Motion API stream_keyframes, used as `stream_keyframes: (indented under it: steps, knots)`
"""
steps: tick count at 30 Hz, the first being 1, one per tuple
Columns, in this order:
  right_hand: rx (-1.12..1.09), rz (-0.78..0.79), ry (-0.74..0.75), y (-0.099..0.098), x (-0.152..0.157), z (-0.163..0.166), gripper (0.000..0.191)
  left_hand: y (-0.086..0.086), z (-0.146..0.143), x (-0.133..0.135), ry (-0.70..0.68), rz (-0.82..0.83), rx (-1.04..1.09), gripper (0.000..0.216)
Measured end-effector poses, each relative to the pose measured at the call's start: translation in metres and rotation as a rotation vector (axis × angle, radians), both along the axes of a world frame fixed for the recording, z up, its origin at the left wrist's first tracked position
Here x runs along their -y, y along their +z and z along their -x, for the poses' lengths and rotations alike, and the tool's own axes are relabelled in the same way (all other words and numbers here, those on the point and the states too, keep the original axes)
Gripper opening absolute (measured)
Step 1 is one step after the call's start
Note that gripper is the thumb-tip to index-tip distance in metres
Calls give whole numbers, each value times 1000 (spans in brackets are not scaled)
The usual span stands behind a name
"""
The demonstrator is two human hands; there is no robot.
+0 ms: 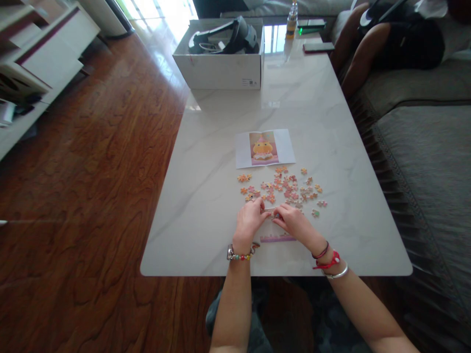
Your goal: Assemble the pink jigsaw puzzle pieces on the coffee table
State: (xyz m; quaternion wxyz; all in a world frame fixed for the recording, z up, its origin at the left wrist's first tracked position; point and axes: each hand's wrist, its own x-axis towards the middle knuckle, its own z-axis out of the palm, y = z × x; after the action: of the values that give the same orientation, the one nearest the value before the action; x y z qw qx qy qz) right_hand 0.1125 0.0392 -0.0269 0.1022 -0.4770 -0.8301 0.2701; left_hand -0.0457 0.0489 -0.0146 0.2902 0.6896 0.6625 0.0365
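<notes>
In the head view, one white box (221, 71) holds a headset (241, 35); one bottle (292, 23) holds orange drink. The left hand (251, 217) and right hand (295, 224) pinch one pale puzzle strip (270, 210) between them. One purple strip (276, 238) lies nearer the person; loose pieces (290, 182), too crowded to count, lie beyond, before one printed sheet (264, 148).

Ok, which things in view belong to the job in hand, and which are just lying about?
Seem to belong:
- loose puzzle pieces, just beyond the left hand and right hand
- purple strip
- picture sheet

Just lying about:
- white box
- headset-like device inside it
- bottle
</notes>
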Motion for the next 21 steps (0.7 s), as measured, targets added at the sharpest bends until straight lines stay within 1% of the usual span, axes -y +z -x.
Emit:
stream_keyframes:
  steps: [4, 6, 9, 12, 15, 17, 18, 21]
  knots:
    - [-37, 12, -5, 2, -1, 1, 5, 1, 0, 0, -3, 4, 1, 18]
    - [-68, 21, -13, 5, -5, -6, 6, 1, 0, -1, -10, 10, 14, 16]
    - [-99, 44, -62, 10, -17, -33, 8, 1, 1, -1, -15, 23, 12, 15]
    - [-40, 95, -142, 13, -27, -72, 6, 4, -1, -2, -12, 37, -19, 14]
    - [26, 208, -160, 15, -31, -97, 7, 10, -3, -3, -14, 66, -66, 14]
    - [34, 267, -148, 16, -30, -100, 11, 14, -4, -3, -14, 90, -99, 15]
    - [30, 270, -146, 17, -30, -98, 12, 16, -5, -3, -12, 99, -113, 15]
    - [9, 193, -122, 18, -29, -85, 17, 19, -6, -4, 1, 102, -135, 15]
